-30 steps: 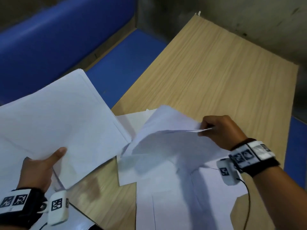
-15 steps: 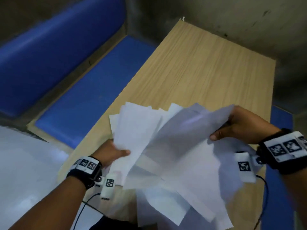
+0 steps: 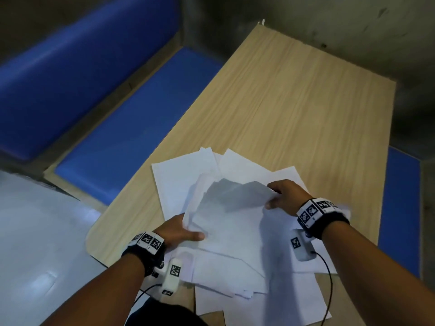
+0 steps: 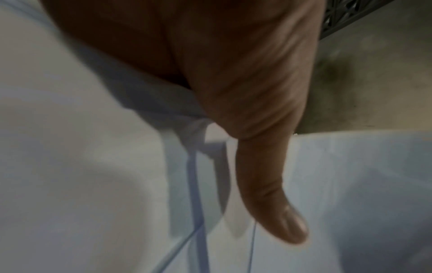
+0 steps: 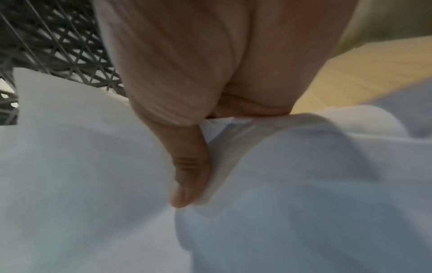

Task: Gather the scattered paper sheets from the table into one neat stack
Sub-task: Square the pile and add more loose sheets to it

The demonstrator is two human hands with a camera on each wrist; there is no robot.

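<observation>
The table [image 3: 294, 109] is bare wood across its far half. A blue bench [image 3: 131, 118] runs along its left side.

The paper sheets [image 3: 226, 255] lie in a loose fanned heap on the near half of the table, corners splayed far and left and several edges overhanging the near side. One second ago the left hand carried a separate batch out to the left, off the table; half a second ago that batch was already against the heap; now both batches lie together.

A raised bundle [image 3: 230, 203] sits atop the heap, bowed upward and shadowed.

The left hand [image 3: 179, 231] grips the bundle's near left edge, thumb on top and fingers hidden beneath. In the left wrist view the thumb [image 4: 268, 184] lies flat on paper.

The right hand [image 3: 286, 196] pinches the far right edge, thumb and fingers closed on the paper. The right wrist view confirms this.

Assessment: gathering appears largely done, with no stray sheet visible elsewhere. Alignment is outstanding. The edges remain uneven, so squaring up is likely the next requirement.
</observation>
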